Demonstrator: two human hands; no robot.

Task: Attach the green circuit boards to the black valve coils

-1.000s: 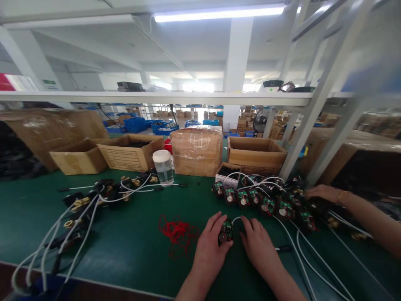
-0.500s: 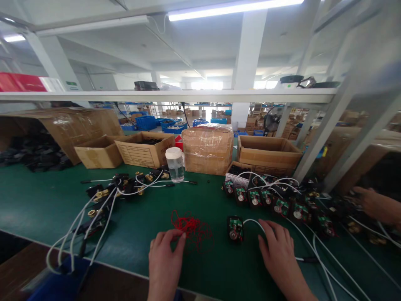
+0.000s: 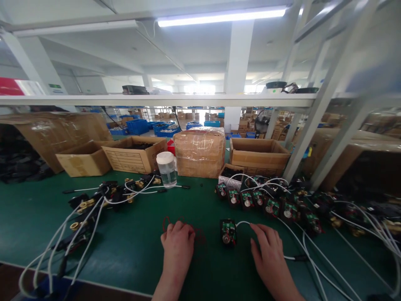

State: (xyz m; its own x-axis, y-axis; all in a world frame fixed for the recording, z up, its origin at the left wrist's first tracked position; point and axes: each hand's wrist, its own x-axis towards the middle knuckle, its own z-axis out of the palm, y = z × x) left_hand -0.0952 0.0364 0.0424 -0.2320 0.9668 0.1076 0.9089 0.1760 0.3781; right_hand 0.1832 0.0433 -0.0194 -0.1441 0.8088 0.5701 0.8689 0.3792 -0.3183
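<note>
My left hand point(image 3: 178, 244) is closed over the tangle of thin red wires point(image 3: 200, 239) on the green table; the fingers are curled and hide part of the tangle. To the right lies a black housing with a green circuit board point(image 3: 228, 232), open side up. Its white cable point(image 3: 243, 223) runs to my right hand point(image 3: 267, 248), which rests palm down over it with thumb and fingers apart. The cable comes out beyond that hand and ends in a black sleeve point(image 3: 300, 258).
Several similar housings point(image 3: 272, 206) line the right. Cabled parts with brass fittings point(image 3: 84, 205) lie at the left. A lidded clear jar point(image 3: 168, 170) and cardboard boxes point(image 3: 199, 154) stand behind, below a white shelf point(image 3: 188, 100).
My left hand has moved onto the red wires and its fingers have curled in. The view has shifted slightly. Another person's hand at the far right has gone out of view.
</note>
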